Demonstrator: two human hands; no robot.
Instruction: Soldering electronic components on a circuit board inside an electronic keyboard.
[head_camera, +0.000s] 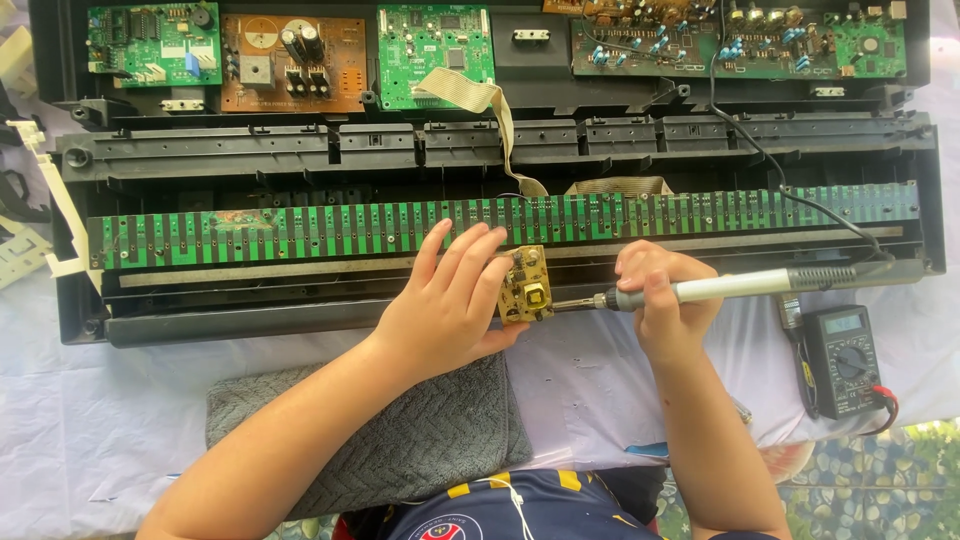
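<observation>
Bare white cloth on the surface (110, 420) lies open left of the grey towel (400, 440). The opened keyboard chassis (300, 320) walls off the far side, while the multimeter (842, 360) and the soldering iron's black cord (760, 150) crowd the right.

Makeshift electronics repair bench, likely home or outdoor setup. Counter (600, 390) is draped in a white cloth. An opened electronic keyboard chassis (500, 160) fills 12 o'clock, with bare circuit boards (290, 62) along the top and a long green key-contact board (500, 225) across the middle. Digital multimeter (842, 360) at 4 o'clock, soldering iron (720, 290) at 3, grey towel (400, 440) at 6. Patterned tile floor (880, 480) shows at 5.
</observation>
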